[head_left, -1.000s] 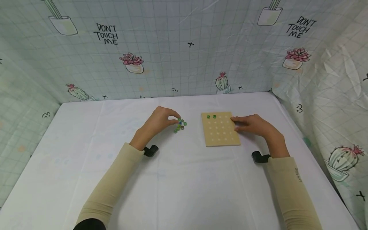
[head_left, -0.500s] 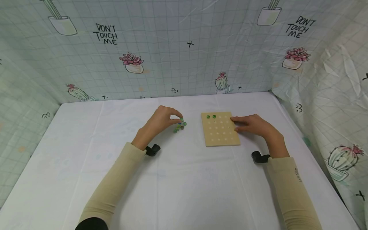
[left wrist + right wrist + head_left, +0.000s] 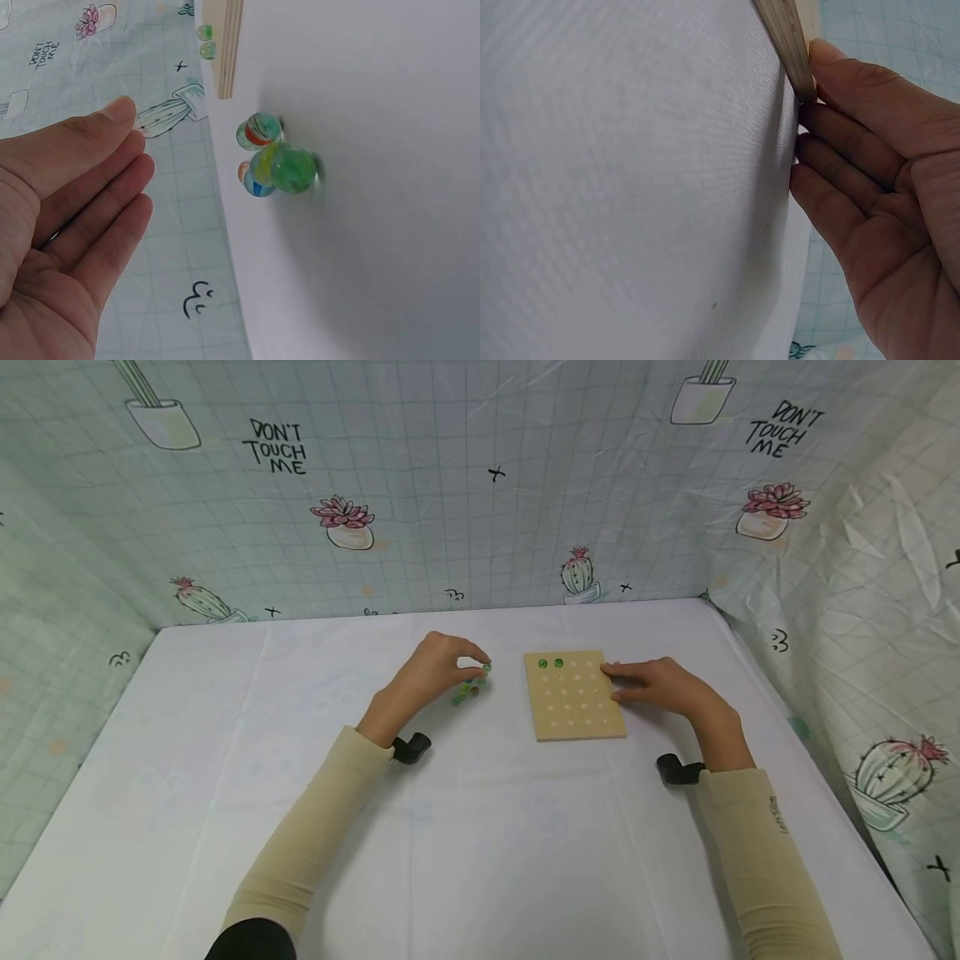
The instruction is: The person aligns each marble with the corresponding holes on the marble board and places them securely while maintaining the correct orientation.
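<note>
In the head view my left hand [image 3: 437,668] pinches a small green marble [image 3: 487,667] between thumb and index fingertips, just above a cluster of marbles [image 3: 465,691]. The left wrist view shows this left hand [image 3: 67,195] beside the loose glass marbles [image 3: 292,169], green, yellow, blue and orange-red; its pinched marble is hidden there. To the right lies a flat wooden board [image 3: 573,702] with rows of small hollows and two green marbles [image 3: 551,663] in its far-left row. My right hand [image 3: 656,683] holds the board's right edge, thumb and fingers against it, as the right wrist view confirms.
A white cloth covers the table [image 3: 480,843]. Behind it hangs a curtain [image 3: 435,485] printed with cacti and lettering, which also closes off both sides. Each wrist wears a black camera mount [image 3: 412,748].
My left hand has moved right and slightly away from me, lifting the green marble off the cluster toward the board. The right hand and the board have stayed put.
</note>
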Action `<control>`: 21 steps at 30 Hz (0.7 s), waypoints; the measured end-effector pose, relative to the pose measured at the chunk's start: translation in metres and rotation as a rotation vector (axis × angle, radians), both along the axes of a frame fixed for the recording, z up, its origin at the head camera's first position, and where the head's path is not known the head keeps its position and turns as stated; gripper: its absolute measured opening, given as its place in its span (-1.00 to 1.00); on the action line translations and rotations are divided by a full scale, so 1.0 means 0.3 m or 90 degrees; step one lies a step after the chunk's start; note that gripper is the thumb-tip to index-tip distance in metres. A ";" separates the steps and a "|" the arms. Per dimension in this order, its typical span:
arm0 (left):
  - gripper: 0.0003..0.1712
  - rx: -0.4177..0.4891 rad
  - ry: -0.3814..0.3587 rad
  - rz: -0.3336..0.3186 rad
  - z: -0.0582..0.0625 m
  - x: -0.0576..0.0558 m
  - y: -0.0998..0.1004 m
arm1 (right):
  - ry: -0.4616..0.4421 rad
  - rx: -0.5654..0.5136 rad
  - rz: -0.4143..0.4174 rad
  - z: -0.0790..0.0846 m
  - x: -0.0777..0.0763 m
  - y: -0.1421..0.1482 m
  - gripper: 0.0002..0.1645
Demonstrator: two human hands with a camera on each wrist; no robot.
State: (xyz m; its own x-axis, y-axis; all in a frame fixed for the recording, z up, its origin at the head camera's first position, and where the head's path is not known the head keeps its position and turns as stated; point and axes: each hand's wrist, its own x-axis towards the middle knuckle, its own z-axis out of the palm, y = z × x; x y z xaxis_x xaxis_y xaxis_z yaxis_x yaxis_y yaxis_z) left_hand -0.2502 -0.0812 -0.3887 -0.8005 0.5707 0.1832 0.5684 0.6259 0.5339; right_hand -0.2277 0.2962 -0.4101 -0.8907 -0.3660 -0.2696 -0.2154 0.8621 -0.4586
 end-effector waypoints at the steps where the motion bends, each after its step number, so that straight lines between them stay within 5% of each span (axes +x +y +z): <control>1: -0.77 0.000 0.000 0.000 0.000 -0.001 0.003 | 0.000 0.001 0.000 0.000 0.000 0.000 -0.27; 21: -0.77 0.011 -0.003 -0.029 -0.001 -0.004 0.058 | 0.012 -0.011 0.010 -0.001 0.000 0.005 -0.29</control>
State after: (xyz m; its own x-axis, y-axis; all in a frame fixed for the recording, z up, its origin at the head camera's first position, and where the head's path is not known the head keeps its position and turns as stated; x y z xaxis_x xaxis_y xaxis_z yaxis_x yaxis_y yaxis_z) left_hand -0.2514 -0.0639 -0.3890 -0.7750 0.6027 0.1900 0.5933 0.5904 0.5473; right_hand -0.2277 0.2976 -0.4106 -0.8898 -0.3841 -0.2464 -0.2376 0.8509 -0.4685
